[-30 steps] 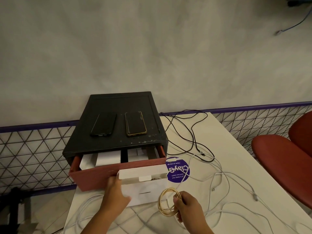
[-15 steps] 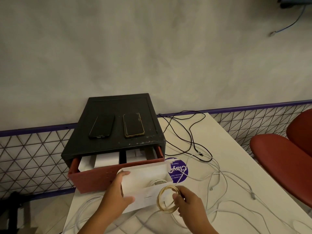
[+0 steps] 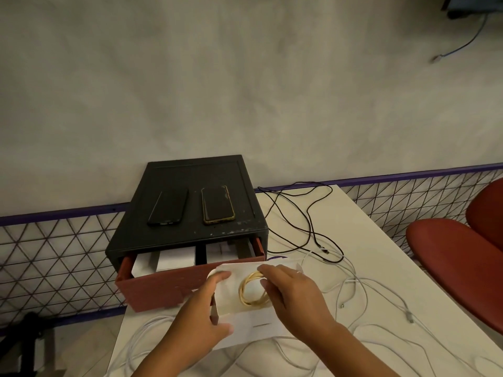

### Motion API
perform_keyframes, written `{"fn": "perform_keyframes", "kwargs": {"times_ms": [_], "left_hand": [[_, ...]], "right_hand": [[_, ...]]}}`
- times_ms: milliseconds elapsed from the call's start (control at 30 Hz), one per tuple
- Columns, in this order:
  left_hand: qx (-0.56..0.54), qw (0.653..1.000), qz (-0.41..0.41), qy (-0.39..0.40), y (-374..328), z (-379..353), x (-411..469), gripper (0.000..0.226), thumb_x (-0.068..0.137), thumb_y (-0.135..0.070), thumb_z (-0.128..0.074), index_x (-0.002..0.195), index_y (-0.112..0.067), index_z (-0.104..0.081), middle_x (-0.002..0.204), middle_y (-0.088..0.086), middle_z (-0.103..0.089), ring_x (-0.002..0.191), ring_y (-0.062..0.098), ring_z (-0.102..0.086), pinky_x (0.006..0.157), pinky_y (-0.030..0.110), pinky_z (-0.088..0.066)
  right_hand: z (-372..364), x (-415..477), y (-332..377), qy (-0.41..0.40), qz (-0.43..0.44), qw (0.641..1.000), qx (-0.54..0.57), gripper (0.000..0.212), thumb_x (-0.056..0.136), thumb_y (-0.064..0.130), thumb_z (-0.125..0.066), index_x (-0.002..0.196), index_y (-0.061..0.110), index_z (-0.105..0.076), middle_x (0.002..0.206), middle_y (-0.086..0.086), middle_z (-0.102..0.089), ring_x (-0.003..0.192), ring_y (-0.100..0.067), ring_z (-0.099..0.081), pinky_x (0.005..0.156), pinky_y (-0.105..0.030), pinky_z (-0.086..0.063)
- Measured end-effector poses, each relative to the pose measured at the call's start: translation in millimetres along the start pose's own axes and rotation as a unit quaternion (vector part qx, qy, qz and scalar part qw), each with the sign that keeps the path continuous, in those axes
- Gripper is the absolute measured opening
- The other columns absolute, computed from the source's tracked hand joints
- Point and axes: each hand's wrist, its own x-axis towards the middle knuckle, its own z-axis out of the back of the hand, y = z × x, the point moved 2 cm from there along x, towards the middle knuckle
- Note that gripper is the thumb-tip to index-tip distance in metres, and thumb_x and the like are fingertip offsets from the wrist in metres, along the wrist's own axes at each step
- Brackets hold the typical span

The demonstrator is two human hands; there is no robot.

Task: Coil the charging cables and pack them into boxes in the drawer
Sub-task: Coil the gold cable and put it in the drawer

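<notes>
White bench [image 3: 353, 240] against a grey wall, and the open white box [image 3: 253, 325] was clasped at its left end by the left grip [image 3: 201, 319]. In its open mouth (just before the red drawer [image 3: 155, 289]) the yellowish coiled cable [image 3: 245, 292] was pinched by the right grip [image 3: 294, 297]. Loose white cables [image 3: 353, 284] were strewn nearby.

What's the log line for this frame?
step: packing coil | left hand: grips white box | right hand: holds coiled cable at box opening | drawer: open

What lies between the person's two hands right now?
In the head view, the coiled cable, at the opening of the white box; the left hand grips the box, the right hand pinches the coil.
</notes>
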Motion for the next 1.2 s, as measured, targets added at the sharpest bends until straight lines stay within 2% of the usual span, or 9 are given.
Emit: {"fn": "perform_keyframes", "kwargs": {"times_ms": [133, 267, 433, 533, 633, 767, 967, 1067, 1200], "left_hand": [[0.007, 1.0, 0.0, -0.003, -4, 1, -5, 0.084, 0.067, -0.01, -0.078, 0.107, -0.068, -0.033, 0.108, -0.011, -0.053, 0.093, 0.013, -0.06, 0.078, 0.031, -0.057], [0.006, 1.0, 0.004, -0.009, -9, 0, -5, 0.086, 0.067, -0.014, -0.079, 0.103, -0.075, -0.029, 0.111, -0.01, -0.051, 0.096, 0.01, -0.057, 0.081, 0.03, -0.056], [0.011, 1.0, 0.016, -0.008, -11, -2, -5, 0.084, 0.067, -0.015, -0.079, 0.113, -0.067, -0.031, 0.109, -0.002, -0.055, 0.098, 0.016, -0.058, 0.081, 0.034, -0.056], [0.004, 1.0, 0.012, -0.001, -12, -3, -6, 0.086, 0.065, -0.016, -0.08, 0.105, -0.073, -0.029, 0.112, -0.01, -0.051, 0.098, 0.011, -0.057, 0.083, 0.032, -0.055], [-0.009, 1.0, 0.016, 0.009, -12, -5, -7, 0.088, 0.063, -0.016, -0.08, 0.101, -0.077, -0.03, 0.117, -0.008, -0.05, 0.105, 0.015, -0.056, 0.081, 0.031, -0.056], [-0.026, 0.999, 0.016, 0.012, -9, -6, -8, 0.09, 0.061, -0.015, -0.081, 0.1, -0.078, -0.03, 0.119, -0.008, -0.05, 0.105, 0.016, -0.056, 0.08, 0.031, -0.057], [-0.04, 0.999, 0.019, -0.008, -7, -5, -5, 0.092, 0.062, -0.012, -0.082, 0.097, -0.079, -0.03, 0.116, -0.007, -0.052, 0.103, 0.015, -0.056, 0.08, 0.032, -0.057], [-0.046, 0.999, 0.023, -0.015, -4, -4, -2, 0.092, 0.063, -0.009, -0.082, 0.096, -0.078, -0.031, 0.114, -0.006, -0.053, 0.099, 0.014, -0.057, 0.079, 0.03, -0.057], [-0.053, 0.998, 0.023, -0.022, 7, -3, 2, 0.09, 0.066, -0.006, -0.079, 0.101, -0.075, -0.033, 0.114, -0.006, -0.053, 0.097, 0.014, -0.06, 0.078, 0.03, -0.057]], "right_hand": [[3, -1, -2, 0.009, 0.005, 1.0, -0.003, 0.031, 0.092, 0.035, -0.043, 0.116, 0.024, -0.06, 0.102, 0.005, -0.069, 0.086, -0.012, -0.065, 0.069, -0.008, -0.039], [-2, -1, -3, 0.128, 0.022, 0.991, -0.026, 0.034, 0.098, 0.028, -0.042, 0.132, 0.031, -0.047, 0.124, 0.005, -0.058, 0.11, -0.014, -0.055, 0.093, -0.022, -0.043], [-5, 5, -13, 0.217, 0.027, 0.975, -0.036, 0.03, 0.097, 0.022, -0.047, 0.124, 0.027, -0.057, 0.117, 0.001, -0.061, 0.107, -0.016, -0.054, 0.094, -0.025, -0.044], [-9, 8, -20, 0.263, 0.003, 0.964, -0.044, 0.032, 0.092, 0.016, -0.055, 0.122, 0.027, -0.058, 0.121, 0.002, -0.059, 0.11, -0.018, -0.054, 0.102, -0.03, -0.043], [-9, 12, -22, 0.301, -0.033, 0.953, -0.02, 0.031, 0.09, 0.018, -0.059, 0.12, 0.025, -0.06, 0.121, 0.002, -0.059, 0.11, -0.019, -0.055, 0.103, -0.025, -0.041], [-3, 17, -23, 0.316, -0.026, 0.948, -0.019, 0.026, 0.089, 0.021, -0.06, 0.115, 0.024, -0.063, 0.119, 0.002, -0.061, 0.106, -0.016, -0.055, 0.095, -0.021, -0.041], [3, 24, -23, 0.329, -0.034, 0.943, -0.024, 0.025, 0.089, 0.014, -0.061, 0.113, 0.018, -0.067, 0.118, 0.0, -0.062, 0.105, -0.017, -0.056, 0.099, -0.022, -0.042], [-2, 19, -24, 0.341, -0.027, 0.938, -0.05, 0.035, 0.091, 0.005, -0.056, 0.121, 0.021, -0.061, 0.125, 0.001, -0.057, 0.112, -0.019, -0.053, 0.103, -0.026, -0.039], [-5, 11, -26, 0.326, -0.027, 0.945, -0.024, 0.04, 0.091, 0.0, -0.05, 0.124, 0.021, -0.059, 0.124, 0.0, -0.058, 0.11, -0.018, -0.055, 0.096, -0.024, -0.042]]}}
